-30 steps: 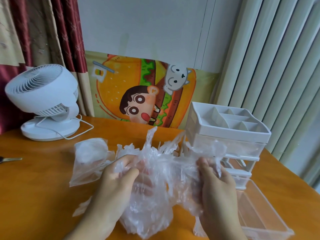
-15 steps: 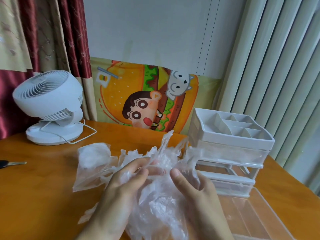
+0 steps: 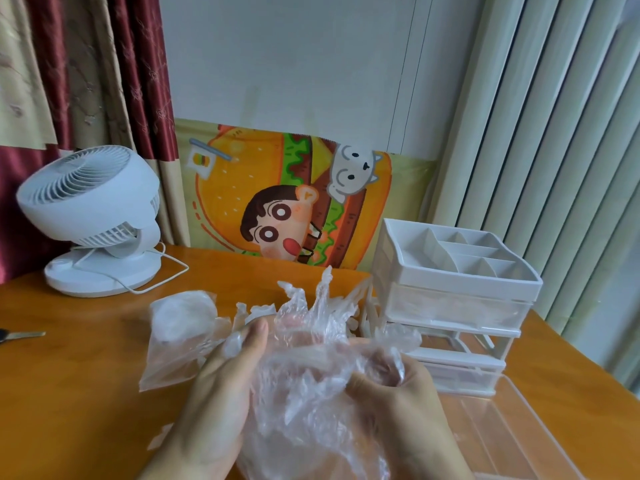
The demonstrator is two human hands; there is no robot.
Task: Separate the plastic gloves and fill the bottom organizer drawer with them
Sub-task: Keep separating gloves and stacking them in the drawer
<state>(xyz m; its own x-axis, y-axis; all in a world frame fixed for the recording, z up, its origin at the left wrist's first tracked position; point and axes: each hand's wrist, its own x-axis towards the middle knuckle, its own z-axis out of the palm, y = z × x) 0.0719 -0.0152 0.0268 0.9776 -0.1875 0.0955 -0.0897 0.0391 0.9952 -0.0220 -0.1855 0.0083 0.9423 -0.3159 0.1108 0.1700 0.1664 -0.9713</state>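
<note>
Both hands, left [image 3: 221, 386] and right [image 3: 398, 389], had fingers clenched into the gloves [image 3: 311, 368] left of the drawer [image 3: 519, 441]. Thin, clingy, slippery stuff; I'd pinch one loose edge.

crumpled clear gloves [image 3: 304, 368], drawer [image 3: 519, 441] out

An orange-brown wooden desk [image 3: 79, 393] carries a white round desk fan [image 3: 93, 216] near its far left corner. A white plastic drawer organizer [image 3: 453, 306] stands by the far right edge, a clear plastic drawer [image 3: 512, 434] lies before it, and a clear plastic bag [image 3: 180, 341] is seen mid-desk. A metal key [image 3: 20, 336] lies at the left edge.
</note>
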